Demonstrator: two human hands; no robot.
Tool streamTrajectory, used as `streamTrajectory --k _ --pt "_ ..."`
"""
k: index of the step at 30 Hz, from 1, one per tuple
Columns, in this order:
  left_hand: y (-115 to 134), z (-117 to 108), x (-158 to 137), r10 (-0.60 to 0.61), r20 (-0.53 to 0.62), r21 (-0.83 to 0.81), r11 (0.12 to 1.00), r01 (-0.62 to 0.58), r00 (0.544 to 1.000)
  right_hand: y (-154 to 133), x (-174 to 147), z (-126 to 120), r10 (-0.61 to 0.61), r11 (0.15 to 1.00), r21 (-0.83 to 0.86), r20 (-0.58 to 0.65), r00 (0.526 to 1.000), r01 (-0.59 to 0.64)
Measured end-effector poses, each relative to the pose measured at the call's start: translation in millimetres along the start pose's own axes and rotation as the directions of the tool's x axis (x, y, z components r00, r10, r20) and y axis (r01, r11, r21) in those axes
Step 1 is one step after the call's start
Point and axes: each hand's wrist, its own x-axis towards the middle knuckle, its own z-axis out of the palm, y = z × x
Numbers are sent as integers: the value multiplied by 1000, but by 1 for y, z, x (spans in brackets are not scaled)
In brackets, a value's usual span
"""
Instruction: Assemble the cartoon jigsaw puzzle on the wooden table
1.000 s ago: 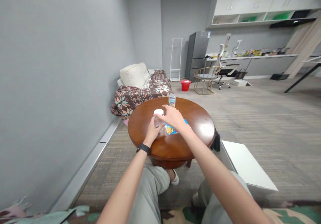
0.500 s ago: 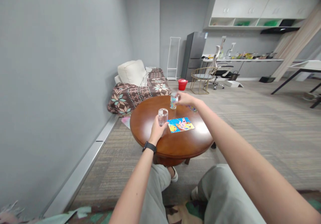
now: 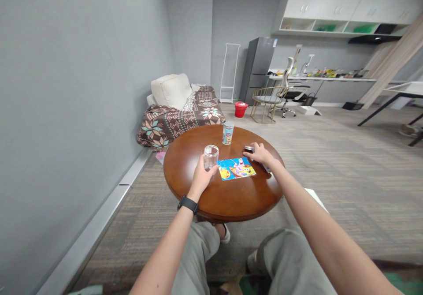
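Observation:
My left hand (image 3: 202, 178), a dark watch on its wrist, is wrapped around a clear glass jar (image 3: 211, 154) on the left part of the round table. On the right side of the table, my right hand (image 3: 261, 154) has its fingers closed on a small round silver lid (image 3: 249, 148). Between the hands lies a bright cartoon picture sheet (image 3: 237, 168), blue with pink and yellow figures. Farther back stands a cartoon-printed tin (image 3: 228, 133) with a silver top, apart from both hands. Another flat item is partly hidden under my right wrist.
The round brown wooden table (image 3: 185, 184) stands in front of my knees. Behind it are a sofa (image 3: 178, 116) with a patterned cover, a red bucket (image 3: 240, 109), a gold-framed chair (image 3: 268, 101) and a grey fridge (image 3: 259, 68). A grey wall (image 3: 82, 87) runs along the left.
My right hand has left the tin at the back and come nearer and to the right, where it now grips the lid. My left hand stays around the glass jar. The view has shifted slightly.

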Motion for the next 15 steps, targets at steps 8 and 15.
streamTrajectory --k 8,15 --pt "-6 -2 4 46 28 6 999 -46 999 -38 -34 -38 39 710 699 77 996 -82" --pt "3 -3 -12 76 105 -1 997 -76 992 -140 -70 -78 -374 402 805 -290 881 436"
